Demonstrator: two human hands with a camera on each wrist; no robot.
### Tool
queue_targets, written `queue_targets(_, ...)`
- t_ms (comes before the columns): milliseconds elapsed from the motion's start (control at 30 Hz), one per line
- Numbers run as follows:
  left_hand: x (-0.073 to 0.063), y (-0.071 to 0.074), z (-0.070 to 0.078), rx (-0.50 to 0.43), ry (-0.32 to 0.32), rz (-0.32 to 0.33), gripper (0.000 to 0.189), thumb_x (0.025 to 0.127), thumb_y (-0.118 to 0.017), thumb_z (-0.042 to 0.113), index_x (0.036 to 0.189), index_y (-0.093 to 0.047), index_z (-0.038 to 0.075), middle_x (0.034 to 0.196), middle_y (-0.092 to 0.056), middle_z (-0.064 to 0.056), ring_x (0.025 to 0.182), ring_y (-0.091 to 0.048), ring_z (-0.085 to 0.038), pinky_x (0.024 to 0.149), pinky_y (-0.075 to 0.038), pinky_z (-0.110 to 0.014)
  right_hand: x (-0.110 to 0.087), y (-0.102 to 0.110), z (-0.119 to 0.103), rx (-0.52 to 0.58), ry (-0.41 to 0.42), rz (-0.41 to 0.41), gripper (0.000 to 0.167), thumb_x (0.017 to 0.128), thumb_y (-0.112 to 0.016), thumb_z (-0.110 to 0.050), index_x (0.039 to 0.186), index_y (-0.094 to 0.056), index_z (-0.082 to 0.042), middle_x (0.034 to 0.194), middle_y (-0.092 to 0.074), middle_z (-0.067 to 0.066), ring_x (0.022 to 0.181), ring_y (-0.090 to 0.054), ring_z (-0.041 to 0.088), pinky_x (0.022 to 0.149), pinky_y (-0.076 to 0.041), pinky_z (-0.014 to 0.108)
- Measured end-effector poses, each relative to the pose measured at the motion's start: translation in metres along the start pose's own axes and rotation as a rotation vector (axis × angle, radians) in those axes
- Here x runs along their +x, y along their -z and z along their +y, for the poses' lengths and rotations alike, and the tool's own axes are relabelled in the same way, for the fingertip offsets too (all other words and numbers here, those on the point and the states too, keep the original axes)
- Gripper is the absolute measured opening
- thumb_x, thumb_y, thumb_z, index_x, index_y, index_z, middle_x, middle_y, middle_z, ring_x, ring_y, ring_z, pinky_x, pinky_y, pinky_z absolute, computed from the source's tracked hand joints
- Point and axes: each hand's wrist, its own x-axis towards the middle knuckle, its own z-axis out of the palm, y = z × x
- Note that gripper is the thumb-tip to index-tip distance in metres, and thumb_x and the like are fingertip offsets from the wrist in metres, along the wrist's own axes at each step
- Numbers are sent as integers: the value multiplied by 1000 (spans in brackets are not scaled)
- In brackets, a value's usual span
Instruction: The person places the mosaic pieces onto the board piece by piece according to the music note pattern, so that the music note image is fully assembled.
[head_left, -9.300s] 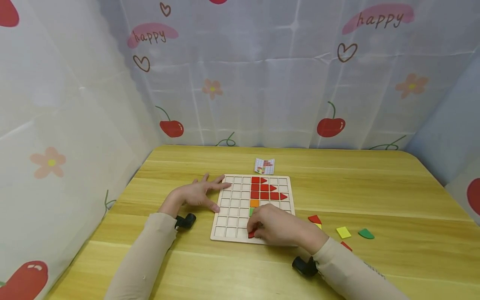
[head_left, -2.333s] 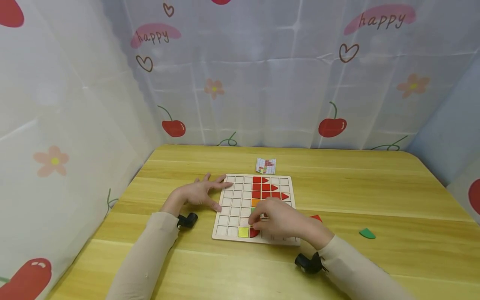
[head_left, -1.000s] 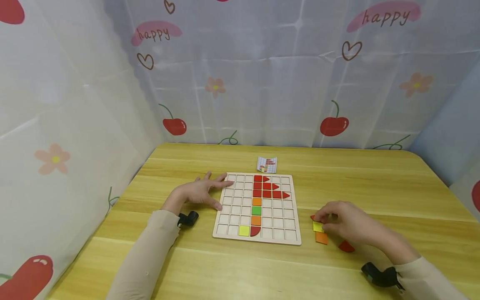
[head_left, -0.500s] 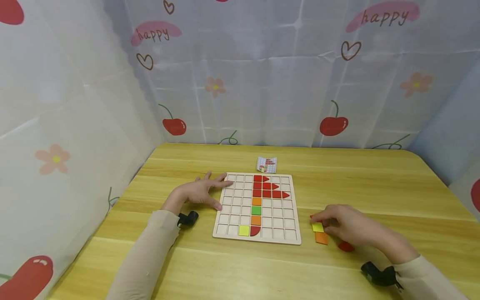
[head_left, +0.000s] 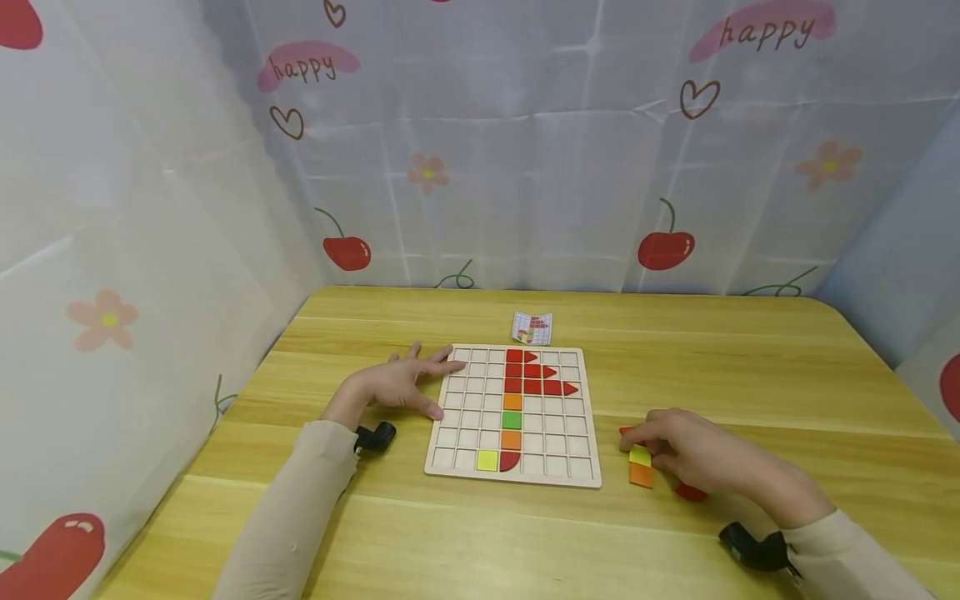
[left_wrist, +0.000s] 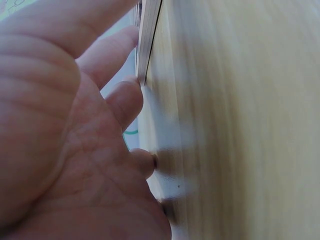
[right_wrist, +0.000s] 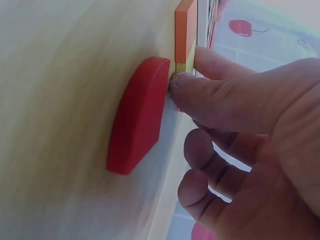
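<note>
My left hand (head_left: 393, 387) lies with spread fingers at the left edge of the wooden grid board (head_left: 558, 477), thumb and fingertips on its rim. To the right of the board, my right hand (head_left: 697, 450) pinches a yellow square tile (head_left: 640, 455) between thumb and forefinger. An orange square tile (head_left: 641, 475) lies against its near side, and a red tile (head_left: 626, 432) shows partly beyond it. Under the palm is a red quarter-circle tile (right_wrist: 137, 120), partly hidden in the head view. In the grid sit red tiles (head_left: 532, 387), a green square (head_left: 512, 421), orange squares, a yellow square (head_left: 487, 461) and a red quarter-circle (head_left: 509, 461).
A small printed pattern card (head_left: 532, 328) lies just behind the board. Patterned curtains (head_left: 480, 150) stand along the back and sides of the wooden table (head_left: 420, 542). Each wrist carries a black camera mount (head_left: 757, 547).
My right hand has gone from the board to the loose tiles and now pinches a yellow one. A yellow square has joined the bottom row since the earliest frame. My left hand stays put.
</note>
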Motion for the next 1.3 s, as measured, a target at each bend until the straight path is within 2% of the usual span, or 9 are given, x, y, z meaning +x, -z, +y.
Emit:
queue_targets(133, 0, 0, 1, -2, 0, 0, 88, 81, -84, 44, 158, -39, 43, 175, -4, 12, 158, 22, -38, 122, 16, -68, 0, -1, 2, -30, 20, 24, 35, 90, -74, 2, 114, -77, -24, 91, -60, -13, 79, -49, -1, 69, -48, 22)
queue_targets(300, -1, 0, 1, 0, 4, 0, 88, 81, -83, 45, 157, -39, 44, 174, -4, 13, 158, 22, -37, 122, 15, -69, -2, -1, 1, -89, 36, 66, 32, 90, -77, -3, 111, -75, -27, 94, -56, -14, 86, -48, 3, 73, -46, 23)
queue_targets(500, -1, -1, 0, 4, -1, -2, 88, 82, -83, 46, 158, -38, 44, 174, -4, 13, 158, 22, -37, 122, 15, -69, -1, -1, -3, -137, 88, 123, 35, 89, -79, -6, 109, -71, -33, 112, -59, -13, 105, -54, 11, 90, -53, 36)
queue_targets(600, -1, -1, 0, 10, 1, -1, 88, 82, -83, 46, 158, -38, 44, 174, -4, 13, 158, 22, -37, 122, 15, -69, 2, 0, -6, -119, 115, 112, 35, 91, -77, -5, 110, -69, -34, 120, -62, -12, 111, -57, 15, 96, -54, 43)
queue_targets(667, -2, -1, 0, 12, 4, 0, 88, 82, -83, 46, 158, -38, 45, 174, -4, 13, 158, 22, -37, 122, 15, -69, 6, 1, -9, -101, 124, 96, 35, 92, -75, -5, 112, -68, -33, 123, -64, -13, 113, -59, 16, 98, -54, 44)
queue_targets(833, -1, 0, 2, 15, 0, -2, 88, 83, -82, 46, 158, -38, 44, 174, -4, 13, 158, 21, -38, 122, 14, -70, 16, 3, -19, -66, 138, 63, 33, 95, -72, -5, 115, -68, -31, 122, -66, -15, 112, -59, 13, 99, -54, 41)
queue_targets(1033, -1, 1, 2, 19, 2, -2, 87, 83, -82, 44, 158, -37, 44, 174, -3, 13, 158, 22, -37, 122, 14, -69, 34, 2, -32, -54, 154, 27, 28, 96, -71, -6, 116, -68, -26, 123, -65, -12, 114, -59, 16, 100, -54, 42)
queue_targets(1167, 0, 0, 1, 6, 22, 0, 86, 83, -83, 44, 157, -38, 47, 174, -3, 16, 158, 23, -36, 120, 13, -73, 49, -1, -39, -62, 185, 18, 28, 96, -70, -3, 116, -69, -22, 124, -66, -10, 117, -59, 19, 103, -52, 46)
queue_targets(1300, -1, -1, 1, -3, 43, 3, 86, 81, -84, 45, 155, -39, 50, 174, -4, 18, 158, 24, -37, 116, 12, -79, 62, -3, -48, -37, 206, 3, 27, 95, -71, -3, 116, -69, -20, 120, -66, -10, 114, -59, 19, 102, -53, 46)
